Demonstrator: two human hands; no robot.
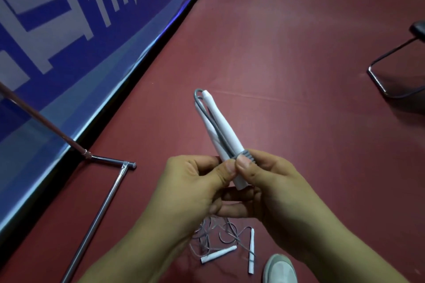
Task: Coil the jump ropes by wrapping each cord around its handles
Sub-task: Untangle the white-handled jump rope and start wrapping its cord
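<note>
jump rope (230, 140): smooth white tapered handles (215, 108), ribbed grey cord (248, 156) coils; left hand (195, 184), right hand (273, 184) pinching it.

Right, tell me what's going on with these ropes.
A person's left grip holds two white handles together, while the right grip pinches the grey cord, wound a few turns around them. A second rope lies tangled and uncoiled on the red floor beside a shoe.

1 wide-angle camera, worn on the head, faces forward and steeply down. The left hand (195, 181) and right hand (271, 187) sit close beneath it; the red floor (287, 53) runs away beyond, a blue banner (69, 37) slanting along the left.
</note>
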